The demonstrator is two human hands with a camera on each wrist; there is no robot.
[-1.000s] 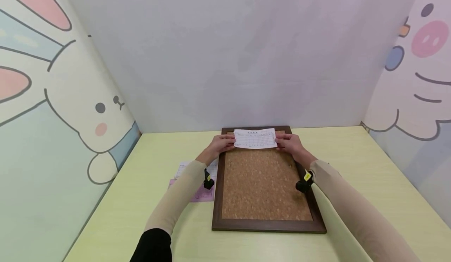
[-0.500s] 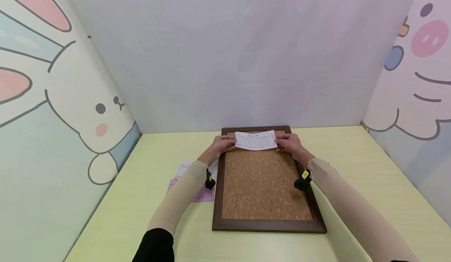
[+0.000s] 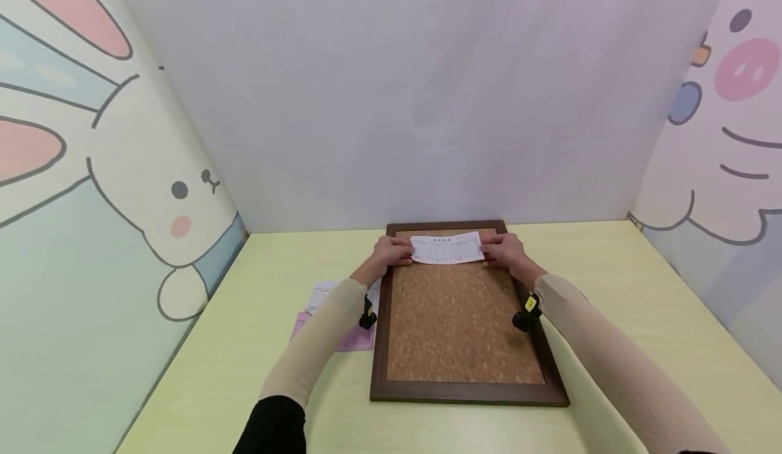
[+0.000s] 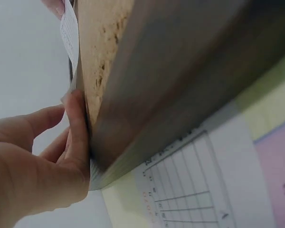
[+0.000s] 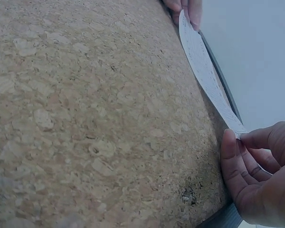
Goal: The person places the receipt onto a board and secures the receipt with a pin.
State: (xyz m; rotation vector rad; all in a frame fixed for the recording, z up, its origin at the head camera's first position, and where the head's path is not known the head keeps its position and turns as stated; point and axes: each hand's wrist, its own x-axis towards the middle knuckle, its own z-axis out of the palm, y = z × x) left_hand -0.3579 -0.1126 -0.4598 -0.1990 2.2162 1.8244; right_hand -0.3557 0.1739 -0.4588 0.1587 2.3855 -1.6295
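A white paper slip (image 3: 447,248) printed with a grid is stretched crosswise over the far end of a cork board (image 3: 464,325) in a dark brown frame. My left hand (image 3: 391,253) pinches the slip's left end, above the frame's left side. At the opposite end, my right hand (image 3: 506,250) pinches the slip between thumb and fingers. The right wrist view has the slip (image 5: 204,66) bowed slightly, close over the cork. In the left wrist view, the left fingers (image 4: 77,128) lie right at the frame's edge.
Left of the board lie a white printed form (image 3: 320,294) and a purple form (image 3: 357,340), partly hidden by the left sleeve. A small dark, shiny spot (image 5: 187,196) shows on the cork near the right hand. A grey wall (image 3: 452,101) stands behind the board.
Both hands have brought the slip slightly nearer to me over the board, and it sags a little more. The grip at both ends is unchanged.
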